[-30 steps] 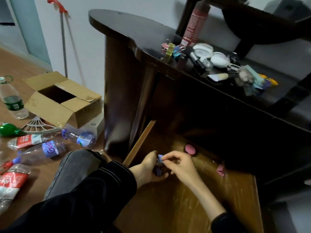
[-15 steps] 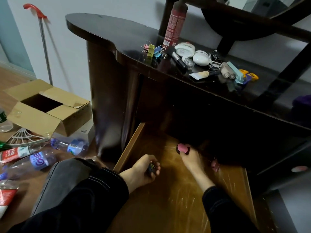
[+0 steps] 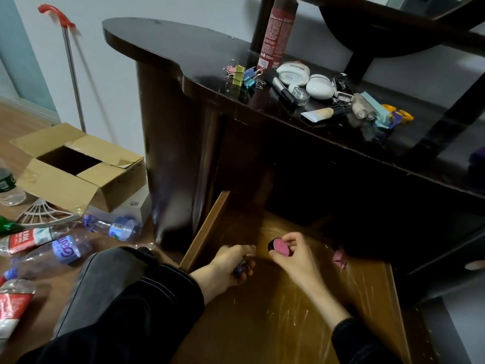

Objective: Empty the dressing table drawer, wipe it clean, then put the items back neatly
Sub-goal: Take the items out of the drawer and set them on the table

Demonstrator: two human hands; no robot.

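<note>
The right hand (image 3: 296, 256) is pinching a small round pink-topped container (image 3: 279, 246) between thumb and fingertips, holding it just above the floor of the open drawer (image 3: 288, 324). The left hand (image 3: 227, 266) is curling closed around some small dark items, possibly binder clips, though the fist is hiding most of them and I cannot tell exactly what they are. The two hands are working apart, side by side over the back of the drawer. Just beyond the right hand, a pink binder clip (image 3: 339, 259) is lying alone on the drawer floor near the dark carcass, seemingly the last thing left inside. Above, on the glossy dressing table top (image 3: 183, 51), the emptied things are sitting in a loose cluster: coloured binder clips (image 3: 242, 74), white compacts (image 3: 319, 86), a tube (image 3: 319, 114) and a tall red spray can (image 3: 275, 30). The emptying stage is looking nearly finished. The main risk is in the overfull left fist: carrying several small clips up to the top at once could let one slip out and fall to the cluttered floor among the plastic bottles (image 3: 65, 248). The lone pink clip, tucked in shadow, could also be overlooked before wiping.
</note>
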